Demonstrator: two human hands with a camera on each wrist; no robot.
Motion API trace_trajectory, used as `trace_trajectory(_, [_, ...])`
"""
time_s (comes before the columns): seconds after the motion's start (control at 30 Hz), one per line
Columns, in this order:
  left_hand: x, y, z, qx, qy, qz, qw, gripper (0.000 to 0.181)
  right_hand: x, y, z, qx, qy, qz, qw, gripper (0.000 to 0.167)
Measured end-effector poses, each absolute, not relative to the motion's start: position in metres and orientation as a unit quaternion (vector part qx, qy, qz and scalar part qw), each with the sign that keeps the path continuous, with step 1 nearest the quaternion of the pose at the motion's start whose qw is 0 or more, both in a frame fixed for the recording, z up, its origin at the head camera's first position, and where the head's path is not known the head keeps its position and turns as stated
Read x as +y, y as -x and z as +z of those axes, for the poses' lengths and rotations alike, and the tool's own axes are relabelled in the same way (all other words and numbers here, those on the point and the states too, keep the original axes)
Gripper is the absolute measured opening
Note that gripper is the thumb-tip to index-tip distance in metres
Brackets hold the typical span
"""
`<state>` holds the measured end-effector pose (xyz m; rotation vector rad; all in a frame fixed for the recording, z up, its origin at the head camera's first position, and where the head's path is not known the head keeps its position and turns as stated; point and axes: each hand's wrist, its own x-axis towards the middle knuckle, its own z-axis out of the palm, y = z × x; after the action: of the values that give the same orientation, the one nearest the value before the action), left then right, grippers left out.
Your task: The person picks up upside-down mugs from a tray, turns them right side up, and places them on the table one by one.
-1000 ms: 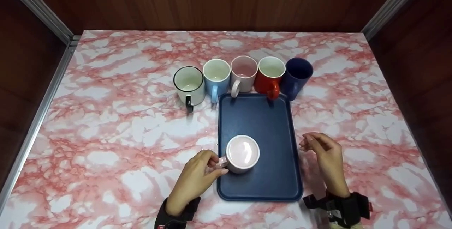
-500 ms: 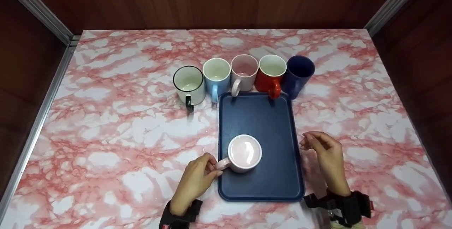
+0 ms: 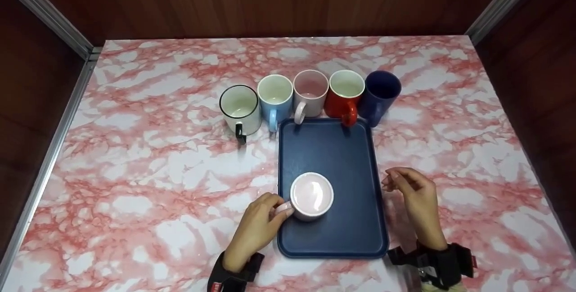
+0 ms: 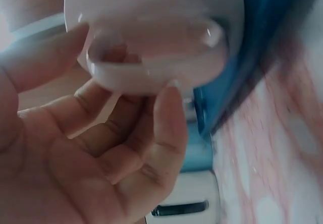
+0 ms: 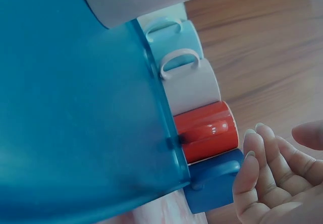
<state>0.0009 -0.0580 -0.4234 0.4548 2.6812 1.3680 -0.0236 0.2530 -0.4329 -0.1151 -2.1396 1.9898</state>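
A pink mug (image 3: 311,195) stands on the blue tray (image 3: 330,148), apparently upside down with a glossy base facing up. Its handle points left over the tray's edge. My left hand (image 3: 260,220) pinches that handle between thumb and fingers. In the left wrist view, a fingertip presses the outer side of the mug's handle (image 4: 156,77). To the right of the tray, my right hand (image 3: 416,199) is held with loosely bent fingers and holds nothing. In the right wrist view, the right fingers (image 5: 247,176) appear beside the tray and the row of mugs.
Behind the tray runs a row of mugs: white with black rim (image 3: 243,112), light blue (image 3: 276,101), pink (image 3: 311,94), red (image 3: 344,103) and dark blue (image 3: 380,98). Several handles face the tray. Wooden panels (image 3: 288,4) enclose the red-marbled table (image 3: 157,148).
My left hand drew back slightly to the end of the handle, then moved in again and closed round it. The mug stays nearly in place, and my right hand has barely moved.
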Motion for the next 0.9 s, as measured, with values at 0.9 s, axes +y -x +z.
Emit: trace_trajectory(0.9, [-0.043, 0.002, -0.427, 0.853, -0.161, 0.486, 0.104, 0.018, 0.251, 0.022, -0.447, -0.694, -0.015, 0.713, 0.100, 0.019])
